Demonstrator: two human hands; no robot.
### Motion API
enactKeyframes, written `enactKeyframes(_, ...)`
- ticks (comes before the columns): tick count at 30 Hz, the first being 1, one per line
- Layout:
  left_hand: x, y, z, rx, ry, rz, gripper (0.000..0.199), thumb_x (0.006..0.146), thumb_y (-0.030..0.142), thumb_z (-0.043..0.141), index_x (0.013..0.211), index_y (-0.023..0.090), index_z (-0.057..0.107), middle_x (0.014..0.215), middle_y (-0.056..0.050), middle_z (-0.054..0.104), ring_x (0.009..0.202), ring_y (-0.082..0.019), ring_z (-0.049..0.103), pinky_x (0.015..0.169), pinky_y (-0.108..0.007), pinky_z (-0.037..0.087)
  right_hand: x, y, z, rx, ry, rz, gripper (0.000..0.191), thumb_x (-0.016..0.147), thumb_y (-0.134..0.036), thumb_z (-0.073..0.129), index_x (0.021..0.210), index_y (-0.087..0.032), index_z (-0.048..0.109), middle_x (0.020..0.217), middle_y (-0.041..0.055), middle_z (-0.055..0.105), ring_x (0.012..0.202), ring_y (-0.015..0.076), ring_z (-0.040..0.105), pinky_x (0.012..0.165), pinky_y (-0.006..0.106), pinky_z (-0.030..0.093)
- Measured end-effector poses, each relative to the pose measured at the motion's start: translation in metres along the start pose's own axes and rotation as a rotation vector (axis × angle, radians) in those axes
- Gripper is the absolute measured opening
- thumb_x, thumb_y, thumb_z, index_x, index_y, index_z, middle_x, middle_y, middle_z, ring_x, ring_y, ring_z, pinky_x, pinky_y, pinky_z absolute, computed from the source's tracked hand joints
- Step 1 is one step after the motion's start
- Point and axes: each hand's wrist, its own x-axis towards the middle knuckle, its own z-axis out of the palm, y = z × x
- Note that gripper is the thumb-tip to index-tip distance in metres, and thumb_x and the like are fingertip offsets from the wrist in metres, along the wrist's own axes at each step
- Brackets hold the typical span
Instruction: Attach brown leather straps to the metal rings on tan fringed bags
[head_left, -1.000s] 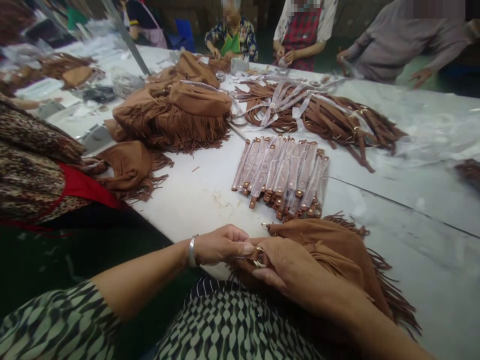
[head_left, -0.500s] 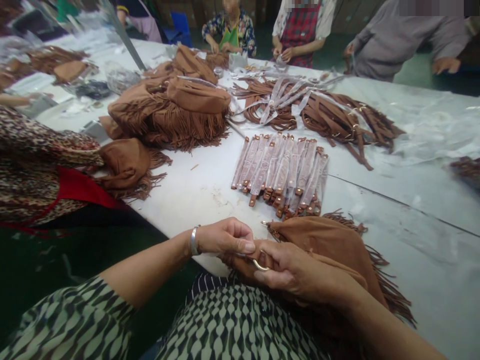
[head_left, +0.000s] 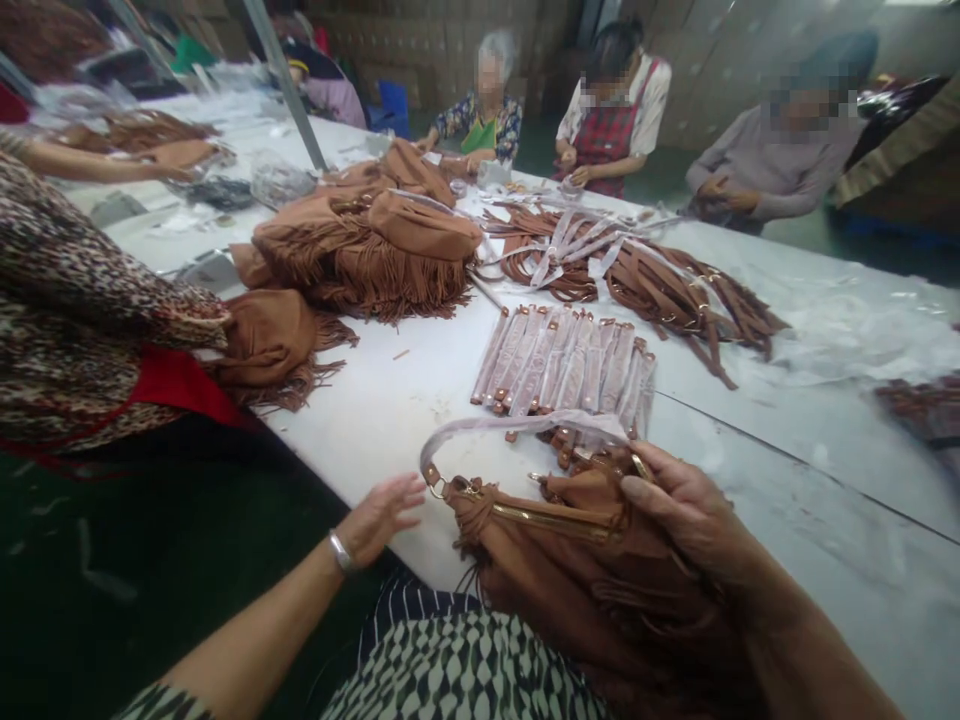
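Note:
A brown fringed handbag (head_left: pixel 547 570) rests at the table's near edge against my body, its gold zipper (head_left: pixel 551 518) facing up. A plastic-wrapped handle (head_left: pixel 517 425) arches above it, joined by a gold ring (head_left: pixel 437 488) at the left end. My right hand (head_left: pixel 686 505) grips the bag's right end, close to a gold ring where the handle comes down. My left hand (head_left: pixel 386 515) is off the bag, just left of the handle's ring, with fingers spread and nothing in them.
Wrapped short straps (head_left: pixel 566 360) lie in a row beyond the bag. Behind them are long brown straps (head_left: pixel 675 265) and a pile of fringed bags (head_left: pixel 360 250). Clear plastic (head_left: pixel 862 310) covers the right side. A co-worker's patterned sleeve (head_left: pixel 97 260) is close on the left; several people work across the table.
My left hand has let go and moved left. The bag has been turned and lifted, so its zipper and wrapped handle now show. My right hand has shifted up and right.

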Motion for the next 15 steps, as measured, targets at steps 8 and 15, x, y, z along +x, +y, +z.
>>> enactKeyframes(8, 0.000, -0.038, 0.104, -0.194, -0.483, 0.221, 0.040, 0.064, 0.030, 0.074, 0.099, 0.018, 0.060, 0.114, -0.009, 0.059, 0.113, -0.026, 0.049, 0.101, -0.040, 0.031, 0.010, -0.007, 0.024, 0.564, 0.079, 0.001, 0.024, 0.072, -0.032, 0.069, 0.090, -0.018, 0.061, 0.067, -0.0009, 0.061, 0.054, 0.0096, 0.057, 0.054, 0.019, 0.051)
enactKeyframes(15, -0.013, 0.045, 0.112, -0.470, -0.362, 0.172, 0.029, 0.065, 0.030, 0.070, 0.086, 0.012, 0.061, 0.073, -0.005, 0.067, 0.066, -0.019, 0.063, 0.070, -0.033, 0.050, 0.022, -0.043, -0.004, 0.453, 0.284, -0.095, 0.025, 0.071, -0.042, 0.065, 0.081, -0.018, 0.063, 0.071, 0.0039, 0.066, 0.057, 0.0150, 0.061, 0.053, 0.024, 0.054)
